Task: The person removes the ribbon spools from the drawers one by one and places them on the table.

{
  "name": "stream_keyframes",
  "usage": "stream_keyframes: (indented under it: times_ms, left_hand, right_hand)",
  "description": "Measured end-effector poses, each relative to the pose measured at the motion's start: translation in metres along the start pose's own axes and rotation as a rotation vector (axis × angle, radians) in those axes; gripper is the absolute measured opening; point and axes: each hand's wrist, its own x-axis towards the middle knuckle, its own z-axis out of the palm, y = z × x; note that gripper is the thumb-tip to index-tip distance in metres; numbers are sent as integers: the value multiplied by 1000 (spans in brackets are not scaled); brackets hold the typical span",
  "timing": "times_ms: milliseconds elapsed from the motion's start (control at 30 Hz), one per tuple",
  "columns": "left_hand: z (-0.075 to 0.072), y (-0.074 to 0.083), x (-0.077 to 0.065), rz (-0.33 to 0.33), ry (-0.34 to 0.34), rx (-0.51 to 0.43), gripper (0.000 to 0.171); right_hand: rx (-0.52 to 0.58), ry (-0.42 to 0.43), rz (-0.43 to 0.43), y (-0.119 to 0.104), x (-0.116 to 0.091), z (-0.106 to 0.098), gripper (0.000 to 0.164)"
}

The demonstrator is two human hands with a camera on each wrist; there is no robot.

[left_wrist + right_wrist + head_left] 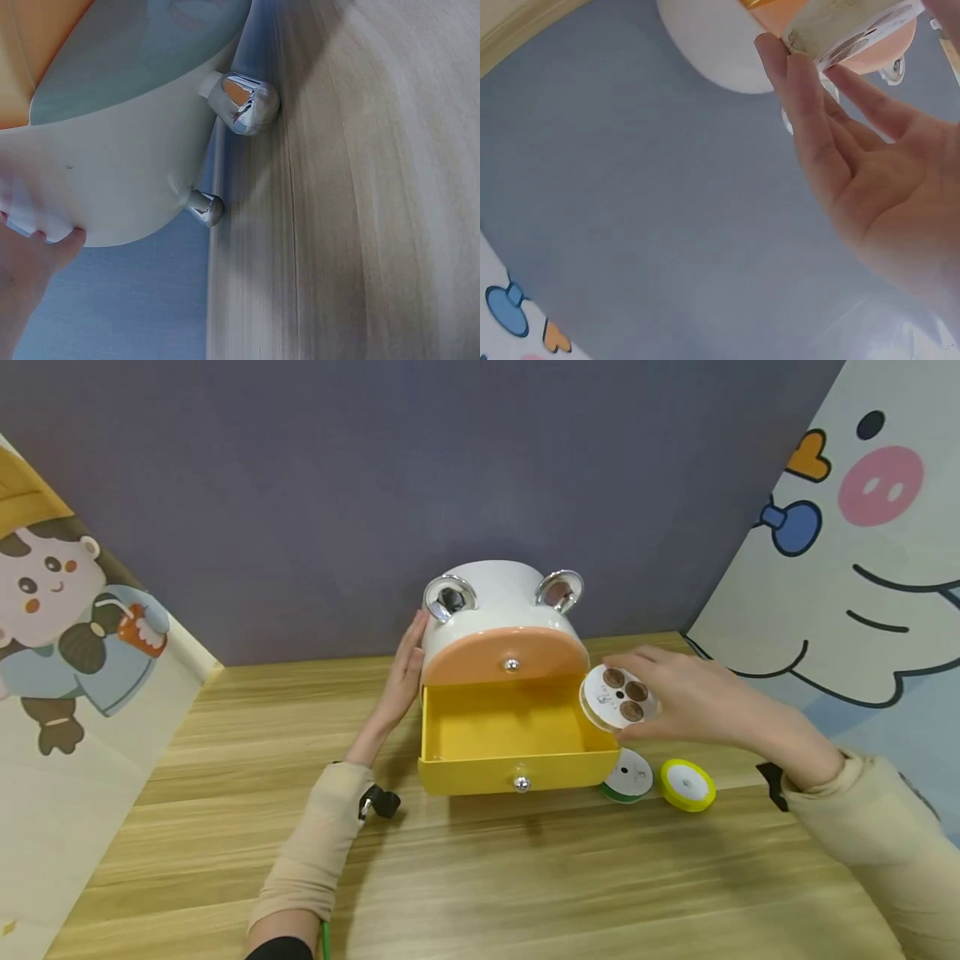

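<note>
A white drawer box (495,589) with two silver ears stands at the back of the table. Its lower yellow drawer (498,727) is pulled out, with no contents visible inside; the orange upper drawer (491,658) is closed. My left hand (401,681) rests along the box's left side, fingers extended; the left wrist view shows its fingertips (71,244) against the white wall. Between thumb and fingers, my right hand (697,697) pinches a white ribbon spool (602,702) with brown round marks, at the open drawer's right edge. The right wrist view shows the spool (847,30) from its side.
On the table right of the drawer lie a white spool with a green edge (628,774), partly hidden, and a yellow-edged spool (687,785). A grey-blue panel (337,510) rises behind the box. Cartoon-printed panels stand at both sides.
</note>
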Motion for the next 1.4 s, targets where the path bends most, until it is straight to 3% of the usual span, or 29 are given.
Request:
stream_keyframes:
  times_ms: [333,533,633,800,867,933,1067,1167,1400]
  left_hand:
    - [1,-1,-1,7,-2,-2,62]
    - [1,0,-1,-15,-3,-3,50]
    - [1,0,-1,-17,1,-4,53]
    - [2,-32,1,-9,21,5,80]
    - [2,-43,2,-6,27,13,81]
    - [3,-39,1,-11,23,17,73]
    - [2,-16,-1,-26,1,10,61]
    - [0,-1,-3,-39,-6,10,65]
    - [0,1,-3,-40,-9,9,64]
  right_hand:
    - [-28,35,29,29,-25,12,79]
    - [-37,72,37,46,-40,20,79]
    - [-32,90,32,54,-43,25,77]
    - [-27,70,45,64,-41,30,79]
    - [-16,48,58,67,-39,31,81]
    - [0,26,72,69,-36,34,83]
    - [40,-2,83,76,-30,38,80]
    - [53,-12,83,80,-24,43,78]
    - [148,-40,58,91,-5,57,60]
